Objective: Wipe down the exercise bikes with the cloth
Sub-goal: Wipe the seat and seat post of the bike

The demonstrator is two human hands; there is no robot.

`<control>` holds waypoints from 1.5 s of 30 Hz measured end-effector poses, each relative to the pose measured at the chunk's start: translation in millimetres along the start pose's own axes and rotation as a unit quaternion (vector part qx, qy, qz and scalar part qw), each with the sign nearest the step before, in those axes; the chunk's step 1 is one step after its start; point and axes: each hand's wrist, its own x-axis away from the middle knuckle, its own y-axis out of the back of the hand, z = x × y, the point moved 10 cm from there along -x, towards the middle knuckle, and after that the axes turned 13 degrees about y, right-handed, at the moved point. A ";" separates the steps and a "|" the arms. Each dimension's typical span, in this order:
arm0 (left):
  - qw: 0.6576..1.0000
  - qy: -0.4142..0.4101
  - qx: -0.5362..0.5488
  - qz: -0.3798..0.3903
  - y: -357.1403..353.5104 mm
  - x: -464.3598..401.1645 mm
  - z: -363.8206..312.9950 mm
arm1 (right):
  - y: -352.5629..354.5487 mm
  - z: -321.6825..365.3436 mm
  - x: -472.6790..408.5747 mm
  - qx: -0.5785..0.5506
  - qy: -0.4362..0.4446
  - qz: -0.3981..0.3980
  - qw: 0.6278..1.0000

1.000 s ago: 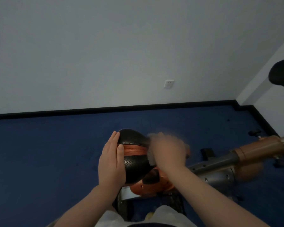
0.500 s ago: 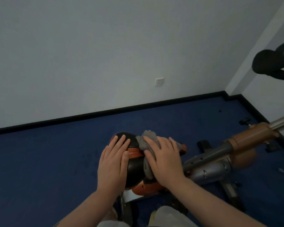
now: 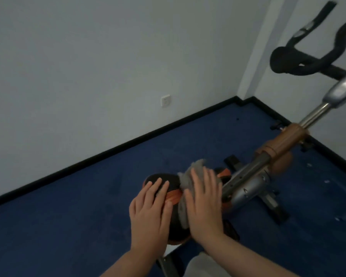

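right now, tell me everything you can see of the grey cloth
The grey cloth looks soft and fuzzy, crumpled rather than folded. It lies over the right part of the bike's black and orange saddle, pressed down by the flat, straight-fingered right hand, which hides most of it. A tuft sticks out beyond the fingertips, and an edge shows by the thumb. The left hand rests on the saddle, apart from it.

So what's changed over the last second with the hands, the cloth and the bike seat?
The right hand went from scrubbing to pressing the grey cloth flat and sliding it toward the saddle's nose. The left hand stays flat on the saddle, steadying it; no grip was taken or released.
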 end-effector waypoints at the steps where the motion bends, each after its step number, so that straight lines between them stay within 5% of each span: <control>1: 1.000 -0.025 0.004 0.014 3.3 -3.3 2.9 | -6.3 6.1 2.2 0.015 0.020 0.037 0.999; 6: 0.989 -0.118 0.074 0.052 19.5 -25.4 7.7 | 5.8 -22.9 -31.5 0.118 -0.062 0.090 0.987; 13: 0.966 -0.118 0.203 0.108 4.8 -69.9 0.7 | -17.1 47.9 33.2 0.052 -0.094 0.055 0.993; 19: 0.974 -0.078 0.147 0.152 -31.3 -83.1 1.2 | 1.8 20.3 13.8 0.056 -0.262 0.025 0.963; 25: 0.974 -0.085 0.161 0.136 -25.4 -82.5 1.4 | -24.4 80.7 48.7 0.066 -0.201 -0.028 0.977; 30: 0.972 -0.098 0.159 0.140 -22.5 -81.1 -1.9 | -7.9 28.0 20.9 -0.006 -0.335 -0.047 0.941; 36: 0.972 -0.124 0.144 0.140 -23.6 -80.6 -4.5 | -17.9 65.2 73.7 -0.026 -0.325 -0.085 0.942; 42: 0.972 -0.128 0.126 0.150 -22.7 -80.9 -6.2 | -1.5 6.3 45.4 -0.118 -0.455 -0.112 0.875; 45: 0.971 -0.131 0.133 0.152 -20.6 -80.2 -6.8 | -4.3 47.4 58.2 -0.065 -0.379 -0.132 0.914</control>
